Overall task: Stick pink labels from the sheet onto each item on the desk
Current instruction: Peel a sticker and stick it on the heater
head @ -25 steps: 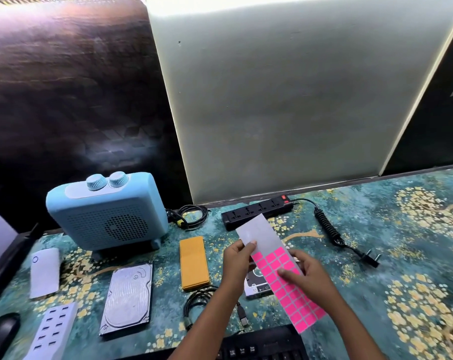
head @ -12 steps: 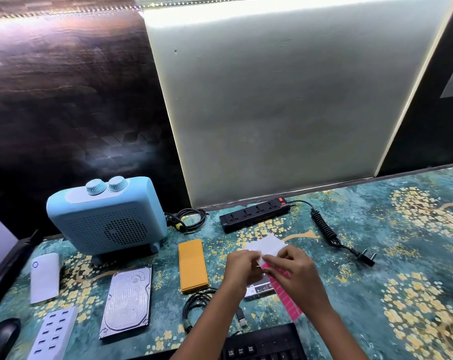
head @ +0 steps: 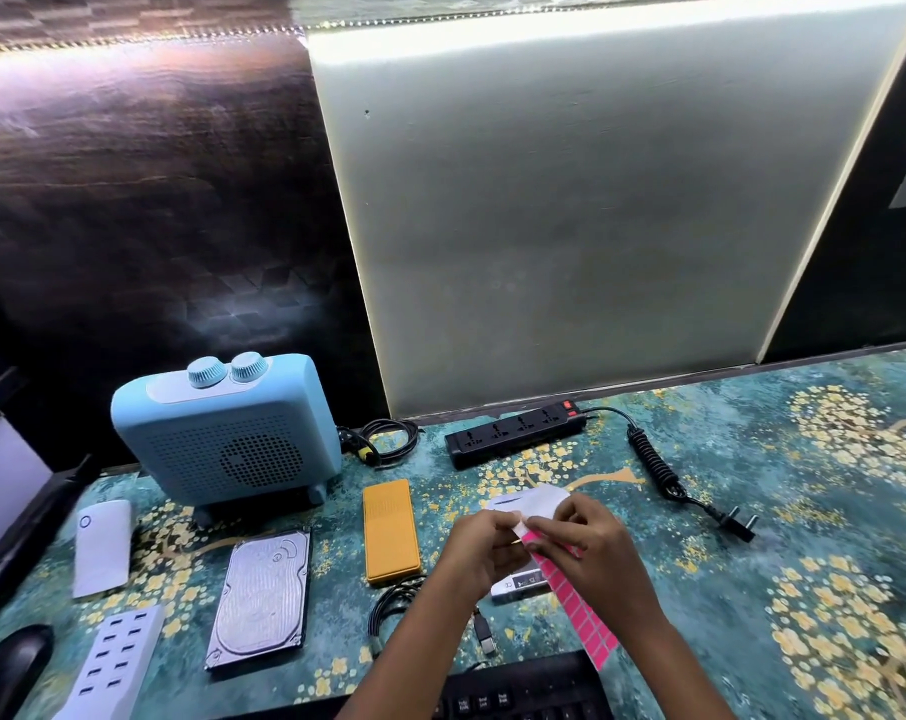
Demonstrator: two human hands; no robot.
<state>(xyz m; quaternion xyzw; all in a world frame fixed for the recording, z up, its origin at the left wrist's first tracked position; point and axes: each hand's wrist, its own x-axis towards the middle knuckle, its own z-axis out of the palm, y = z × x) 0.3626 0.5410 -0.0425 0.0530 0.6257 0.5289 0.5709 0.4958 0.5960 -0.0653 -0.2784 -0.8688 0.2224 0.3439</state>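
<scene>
Both hands meet over the desk: left hand (head: 484, 550) and right hand (head: 580, 545) pinch the label sheet (head: 570, 589), apparently bending it to lift a label. Unlabelled items lie leftward, including the orange case (head: 391, 530).

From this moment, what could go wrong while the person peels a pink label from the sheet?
1. Both hands, left hand and right hand, pinch the label sheet at its bent top, so the backing might crease or a label might tear.
2. The sheet hangs over a small silver device, so a loose label could stick there by accident.
3. No label shows on the orange case or hard drive; these could be skipped.
</scene>
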